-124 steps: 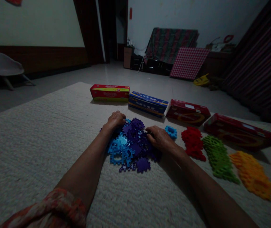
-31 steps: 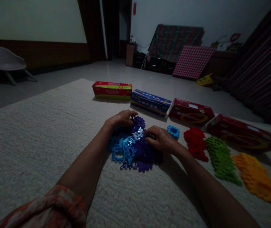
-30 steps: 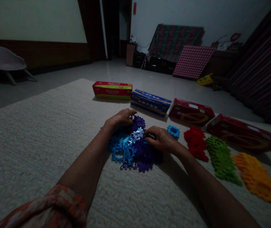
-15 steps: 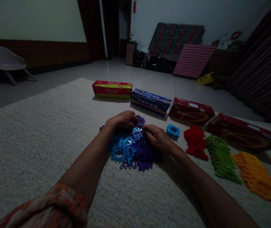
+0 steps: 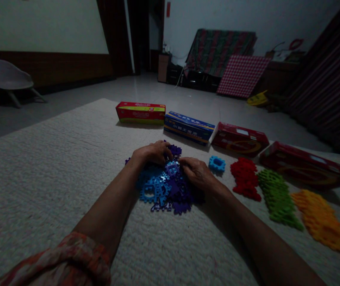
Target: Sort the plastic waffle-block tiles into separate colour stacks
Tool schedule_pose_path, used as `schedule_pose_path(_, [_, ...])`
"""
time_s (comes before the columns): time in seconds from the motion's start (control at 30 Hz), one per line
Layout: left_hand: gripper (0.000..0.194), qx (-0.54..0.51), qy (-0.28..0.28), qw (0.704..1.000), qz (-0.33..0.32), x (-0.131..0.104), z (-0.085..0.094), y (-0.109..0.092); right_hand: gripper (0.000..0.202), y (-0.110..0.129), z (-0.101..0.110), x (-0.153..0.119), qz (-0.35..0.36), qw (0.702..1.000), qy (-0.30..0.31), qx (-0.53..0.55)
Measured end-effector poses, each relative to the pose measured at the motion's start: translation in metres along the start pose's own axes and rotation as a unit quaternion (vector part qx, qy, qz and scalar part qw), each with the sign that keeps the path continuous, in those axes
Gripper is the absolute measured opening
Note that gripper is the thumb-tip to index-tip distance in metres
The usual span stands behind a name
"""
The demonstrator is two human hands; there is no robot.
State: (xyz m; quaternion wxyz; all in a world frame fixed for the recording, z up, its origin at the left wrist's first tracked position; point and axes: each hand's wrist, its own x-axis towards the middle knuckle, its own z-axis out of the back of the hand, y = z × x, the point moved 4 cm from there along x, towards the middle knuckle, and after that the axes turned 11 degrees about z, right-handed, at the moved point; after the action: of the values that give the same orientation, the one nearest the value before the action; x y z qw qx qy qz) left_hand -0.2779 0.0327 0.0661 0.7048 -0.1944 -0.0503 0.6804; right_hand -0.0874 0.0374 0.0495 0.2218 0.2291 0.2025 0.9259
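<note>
A loose pile of blue pieces (image 5: 149, 191) and purple pieces (image 5: 181, 207) with notched edges lies on the pale mat. At the pile's far left side is my left hand (image 5: 154, 152), its fingers curled down onto the pieces beside a purple piece (image 5: 175, 149). My right hand (image 5: 196, 171) rests on the pile's right side, fingers bent inward near a light purple square piece (image 5: 172, 169). The fingertips of both hands are dim and partly hidden, so what they grip cannot be made out.
One blue piece (image 5: 217, 164) lies right of the pile, then red (image 5: 244, 178), green (image 5: 279, 198) and orange (image 5: 321, 220) groups. Beyond stand a red-yellow box (image 5: 141, 113), a blue box (image 5: 189, 127) and two dark red boxes (image 5: 240, 139). A chair (image 5: 7, 75) is far left.
My left hand's fingers have shifted slightly down and toward the pile's centre, and more of the purple piece behind them shows. My right hand has hardly moved.
</note>
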Motion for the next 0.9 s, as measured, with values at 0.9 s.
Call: schedule_pose_path(0.9, [0.034, -0.104, -0.044, 0.993, -0.025, 0.004, 0.011, 0.012, 0.022, 0.032, 0.006, 0.0, 0.098, 0.993, -0.057, 0.04])
